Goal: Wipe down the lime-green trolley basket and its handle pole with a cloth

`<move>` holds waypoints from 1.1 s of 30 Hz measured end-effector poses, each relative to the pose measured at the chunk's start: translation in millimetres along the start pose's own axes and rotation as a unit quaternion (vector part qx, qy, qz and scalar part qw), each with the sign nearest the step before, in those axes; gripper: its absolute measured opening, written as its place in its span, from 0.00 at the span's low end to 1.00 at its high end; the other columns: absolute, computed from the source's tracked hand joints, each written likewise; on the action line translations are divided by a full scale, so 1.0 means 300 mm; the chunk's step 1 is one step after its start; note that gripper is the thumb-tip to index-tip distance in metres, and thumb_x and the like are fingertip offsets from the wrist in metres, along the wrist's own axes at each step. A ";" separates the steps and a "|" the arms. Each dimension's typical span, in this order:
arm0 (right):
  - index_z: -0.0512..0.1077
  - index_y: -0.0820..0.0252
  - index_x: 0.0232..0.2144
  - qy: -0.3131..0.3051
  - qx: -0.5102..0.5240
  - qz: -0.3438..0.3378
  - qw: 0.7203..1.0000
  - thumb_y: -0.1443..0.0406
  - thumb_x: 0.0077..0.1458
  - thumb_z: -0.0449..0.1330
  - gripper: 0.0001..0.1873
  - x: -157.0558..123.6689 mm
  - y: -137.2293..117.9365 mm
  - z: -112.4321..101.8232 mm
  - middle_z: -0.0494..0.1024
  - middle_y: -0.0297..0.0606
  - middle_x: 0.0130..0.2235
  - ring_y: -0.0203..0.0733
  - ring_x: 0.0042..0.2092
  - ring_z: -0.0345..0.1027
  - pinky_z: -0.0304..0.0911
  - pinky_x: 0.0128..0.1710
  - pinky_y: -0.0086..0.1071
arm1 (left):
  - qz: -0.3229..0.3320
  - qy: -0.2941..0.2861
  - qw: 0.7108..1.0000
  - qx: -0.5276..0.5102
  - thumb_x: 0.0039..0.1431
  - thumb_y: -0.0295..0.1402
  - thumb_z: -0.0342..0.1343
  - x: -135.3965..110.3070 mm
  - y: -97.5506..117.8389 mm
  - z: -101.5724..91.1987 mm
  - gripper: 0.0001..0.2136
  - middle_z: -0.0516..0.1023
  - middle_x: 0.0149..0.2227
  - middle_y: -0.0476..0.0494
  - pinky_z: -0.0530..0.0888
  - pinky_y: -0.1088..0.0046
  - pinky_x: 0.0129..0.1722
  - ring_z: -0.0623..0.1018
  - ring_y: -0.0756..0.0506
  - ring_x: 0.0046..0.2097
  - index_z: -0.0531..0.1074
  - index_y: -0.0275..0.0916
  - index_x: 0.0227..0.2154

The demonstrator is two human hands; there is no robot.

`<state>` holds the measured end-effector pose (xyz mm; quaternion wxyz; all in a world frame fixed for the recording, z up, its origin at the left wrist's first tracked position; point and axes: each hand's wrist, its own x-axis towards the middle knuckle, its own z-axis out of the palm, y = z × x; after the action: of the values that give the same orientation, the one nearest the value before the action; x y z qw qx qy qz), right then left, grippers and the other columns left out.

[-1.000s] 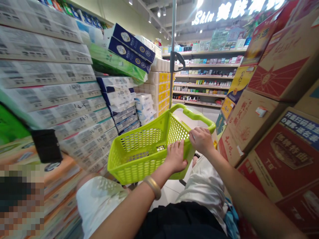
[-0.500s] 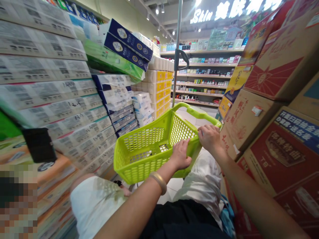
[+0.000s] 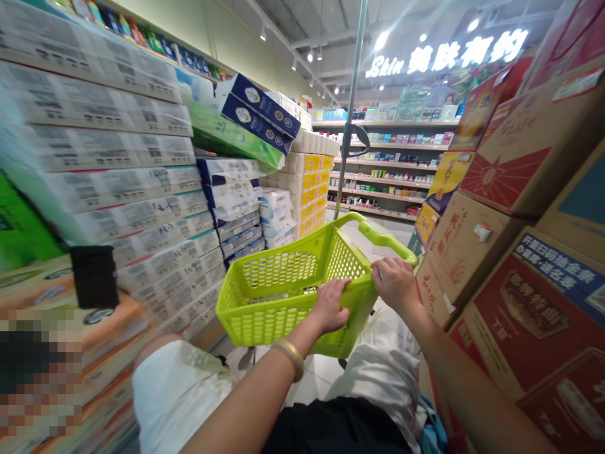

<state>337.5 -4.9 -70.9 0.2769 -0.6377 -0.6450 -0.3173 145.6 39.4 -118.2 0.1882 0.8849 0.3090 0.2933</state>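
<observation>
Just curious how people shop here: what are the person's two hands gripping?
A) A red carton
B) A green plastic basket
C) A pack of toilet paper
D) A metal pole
B: the left hand and right hand both grip the rim of the green plastic basket.

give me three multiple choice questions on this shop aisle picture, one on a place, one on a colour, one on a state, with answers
1. Where is the bangle?
A) left wrist
B) right wrist
C) basket handle

2. What colour is the basket?
A) red
B) lime green
C) blue

3. What are the left hand and right hand doing?
A) both holding the basket
B) one lifting a carton
C) both in pockets

Answers:
1 A, it sits on the arm coming in from the lower left.
2 B, its plastic mesh walls show lime green.
3 A, both hands close on its rim.
</observation>
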 end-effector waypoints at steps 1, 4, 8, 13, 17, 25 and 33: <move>0.75 0.57 0.30 -0.003 -0.001 0.000 1.000 0.67 0.58 0.55 0.09 0.002 0.003 0.000 0.77 0.36 0.32 0.42 0.37 0.64 0.47 0.42 0.34 | 0.001 -0.001 1.000 0.000 0.42 0.25 0.53 0.002 -0.001 0.000 0.32 0.71 0.50 0.39 0.64 0.58 0.55 0.70 0.39 0.52 0.61 0.38 0.56; 0.75 0.58 0.29 -0.006 -0.008 0.003 1.000 0.67 0.58 0.55 0.09 0.009 0.000 0.005 0.77 0.36 0.32 0.43 0.37 0.64 0.47 0.42 0.35 | -0.001 -0.002 1.000 0.002 0.41 0.25 0.53 0.009 -0.009 -0.002 0.33 0.70 0.51 0.39 0.64 0.58 0.55 0.70 0.39 0.53 0.61 0.39 0.55; 0.75 0.58 0.29 -0.009 -0.015 0.018 1.000 0.68 0.58 0.55 0.09 0.018 -0.039 0.018 0.77 0.38 0.31 0.44 0.38 0.64 0.47 0.42 0.36 | -0.011 0.006 1.000 0.006 0.41 0.25 0.54 0.018 -0.025 -0.011 0.32 0.71 0.51 0.40 0.64 0.57 0.55 0.70 0.39 0.53 0.62 0.41 0.54; 0.75 0.59 0.28 -0.006 -0.035 0.032 0.999 0.68 0.58 0.55 0.10 0.029 -0.094 0.028 0.76 0.40 0.31 0.44 0.37 0.63 0.46 0.41 0.38 | -0.023 0.015 1.000 0.011 0.41 0.25 0.53 0.019 -0.043 -0.027 0.30 0.72 0.48 0.41 0.65 0.58 0.54 0.71 0.39 0.51 0.64 0.41 0.52; 0.74 0.58 0.28 -0.034 -0.032 0.015 0.999 0.66 0.60 0.54 0.11 0.040 -0.090 0.021 0.77 0.39 0.32 0.44 0.37 0.64 0.47 0.41 0.37 | -0.024 0.014 0.999 0.017 0.42 0.25 0.53 0.022 -0.055 -0.033 0.29 0.72 0.48 0.41 0.65 0.57 0.54 0.71 0.39 0.51 0.63 0.40 0.52; 0.74 0.59 0.28 -0.040 -0.045 0.035 0.998 0.67 0.59 0.54 0.11 0.044 -0.070 0.018 0.77 0.39 0.31 0.44 0.37 0.64 0.46 0.40 0.38 | -0.017 0.005 1.000 0.017 0.41 0.25 0.54 0.048 -0.049 -0.010 0.30 0.72 0.48 0.42 0.65 0.57 0.54 0.71 0.39 0.51 0.63 0.41 0.52; 0.73 0.58 0.27 -0.023 -0.063 0.029 0.997 0.67 0.59 0.55 0.10 0.043 -0.089 0.031 0.76 0.40 0.31 0.44 0.36 0.63 0.46 0.39 0.38 | -0.031 0.006 0.999 -0.004 0.42 0.25 0.54 0.090 -0.079 -0.024 0.26 0.75 0.48 0.44 0.67 0.60 0.55 0.73 0.41 0.50 0.67 0.42 0.49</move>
<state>310.8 10.8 -68.6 0.2309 -0.6791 -0.6113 -0.3344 148.0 75.7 -114.1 0.1987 0.8726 0.3362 0.2934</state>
